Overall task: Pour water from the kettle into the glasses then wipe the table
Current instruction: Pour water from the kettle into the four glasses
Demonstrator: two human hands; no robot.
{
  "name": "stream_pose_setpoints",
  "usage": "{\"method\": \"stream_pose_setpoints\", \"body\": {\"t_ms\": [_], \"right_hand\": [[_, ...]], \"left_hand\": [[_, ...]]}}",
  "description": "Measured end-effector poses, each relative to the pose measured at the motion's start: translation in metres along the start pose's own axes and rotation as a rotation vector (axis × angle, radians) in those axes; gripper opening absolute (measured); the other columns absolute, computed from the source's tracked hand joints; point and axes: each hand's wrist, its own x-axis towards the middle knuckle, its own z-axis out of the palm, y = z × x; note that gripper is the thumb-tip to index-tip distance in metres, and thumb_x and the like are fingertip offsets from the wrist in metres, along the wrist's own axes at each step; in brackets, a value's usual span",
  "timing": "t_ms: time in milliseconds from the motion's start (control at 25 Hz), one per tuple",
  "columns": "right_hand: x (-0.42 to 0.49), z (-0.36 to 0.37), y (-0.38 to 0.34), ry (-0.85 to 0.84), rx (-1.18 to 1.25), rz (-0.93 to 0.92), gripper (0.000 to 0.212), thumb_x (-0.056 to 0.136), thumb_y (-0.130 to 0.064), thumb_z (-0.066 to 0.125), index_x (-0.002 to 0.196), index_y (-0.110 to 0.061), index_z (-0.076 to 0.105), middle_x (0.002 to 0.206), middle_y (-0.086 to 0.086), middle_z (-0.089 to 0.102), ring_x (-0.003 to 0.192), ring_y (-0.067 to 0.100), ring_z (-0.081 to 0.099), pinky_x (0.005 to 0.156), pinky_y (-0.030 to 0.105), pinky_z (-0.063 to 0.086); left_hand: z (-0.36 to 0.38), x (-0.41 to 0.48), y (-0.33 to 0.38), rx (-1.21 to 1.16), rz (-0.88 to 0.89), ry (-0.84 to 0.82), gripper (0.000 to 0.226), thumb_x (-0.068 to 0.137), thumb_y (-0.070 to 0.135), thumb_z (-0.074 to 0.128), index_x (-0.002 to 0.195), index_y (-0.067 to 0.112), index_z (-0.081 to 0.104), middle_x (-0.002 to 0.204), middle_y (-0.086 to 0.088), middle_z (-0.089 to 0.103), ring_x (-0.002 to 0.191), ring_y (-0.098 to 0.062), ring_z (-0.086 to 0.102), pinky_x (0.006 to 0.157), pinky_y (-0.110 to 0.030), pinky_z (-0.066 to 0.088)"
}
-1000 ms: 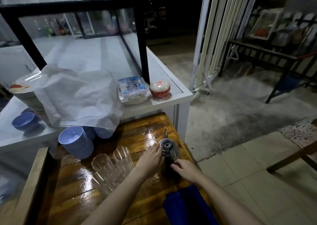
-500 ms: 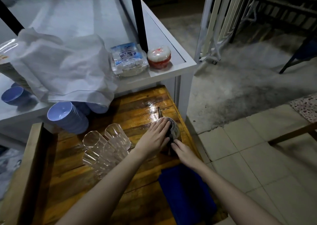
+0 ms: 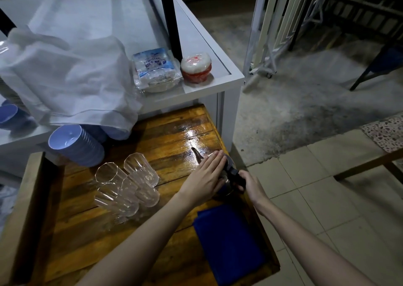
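While the kettle [image 3: 226,176] stands on the wooden table [image 3: 87,231] near its right edge, no pouring has begun, as far as I can judge: the cluster of clear glasses [image 3: 128,187] just to its left looks empty. The left hand [image 3: 207,176] lies flat and open over the kettle's lid, fingers pointing toward the spout [image 3: 196,155], and the right hand [image 3: 248,183] is closed around the black handle [image 3: 234,174]. So the filling of every glass is left to do, and so is the wiping; the folded blue cloth [image 3: 229,242] lies untouched on the near right part of the table, whose far end shines as if wet. On the white shelf [image 3: 218,83] behind, a clear packet [image 3: 154,70] carries blue printing, too blurred to read. A red-and-white tub [image 3: 196,67] beside it shows red marks, also illegible.
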Motion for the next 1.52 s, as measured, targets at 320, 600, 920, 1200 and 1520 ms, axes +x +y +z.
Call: {"method": "stream_pose_setpoints", "body": {"t_ms": [320, 600, 920, 1200, 1520], "right_hand": [[-0.023, 0.032, -0.019, 0.207, 0.187, 0.044, 0.032, 0.099, -0.013, 0.038, 0.079, -0.016, 0.063, 0.085, 0.005, 0.063, 0.075, 0.011, 0.058, 0.060, 0.019, 0.047], [-0.048, 0.046, -0.033, 0.230, 0.119, 0.004, 0.031, 0.098, -0.011, 0.039, 0.103, 0.006, 0.064, 0.078, 0.006, 0.056, 0.071, 0.015, 0.052, 0.061, 0.028, 0.042], [-0.057, 0.076, -0.081, 0.102, -0.168, -0.139, 0.028, 0.094, -0.028, 0.044, 0.079, -0.015, 0.065, 0.087, 0.007, 0.065, 0.084, 0.021, 0.060, 0.079, 0.041, 0.048], [-0.058, 0.098, -0.119, -0.024, -0.402, -0.341, 0.034, 0.097, -0.021, 0.041, 0.074, -0.008, 0.063, 0.077, 0.009, 0.059, 0.078, 0.024, 0.056, 0.071, 0.039, 0.046], [-0.055, 0.103, -0.135, -0.040, -0.512, -0.443, 0.037, 0.097, -0.020, 0.039, 0.070, -0.009, 0.062, 0.078, 0.010, 0.061, 0.077, 0.025, 0.056, 0.069, 0.037, 0.045]], "left_hand": [[-0.012, -0.018, 0.002, -0.082, -0.094, -0.016, 0.064, 0.103, 0.043, 0.023, 0.152, 0.016, -0.008, 0.160, -0.002, -0.010, 0.144, -0.012, -0.018, 0.109, -0.022, -0.022], [-0.026, -0.064, 0.000, -0.106, -0.095, 0.048, 0.063, 0.103, 0.044, 0.022, 0.152, 0.016, -0.006, 0.160, -0.004, -0.007, 0.145, -0.015, -0.014, 0.116, -0.031, -0.012], [-0.042, -0.102, -0.006, -0.236, -0.284, 0.296, 0.062, 0.102, 0.041, 0.025, 0.152, 0.015, -0.002, 0.156, 0.001, -0.011, 0.147, -0.015, -0.012, 0.121, -0.033, -0.005], [-0.056, -0.120, -0.004, -0.372, -0.416, 0.435, 0.066, 0.098, 0.044, 0.022, 0.153, 0.015, 0.000, 0.161, -0.001, -0.005, 0.148, -0.012, -0.010, 0.121, -0.032, -0.002], [-0.058, -0.120, -0.003, -0.449, -0.476, 0.472, 0.063, 0.103, 0.039, 0.029, 0.153, 0.019, -0.003, 0.161, 0.004, -0.008, 0.147, -0.007, -0.012, 0.121, -0.029, -0.003]]}}
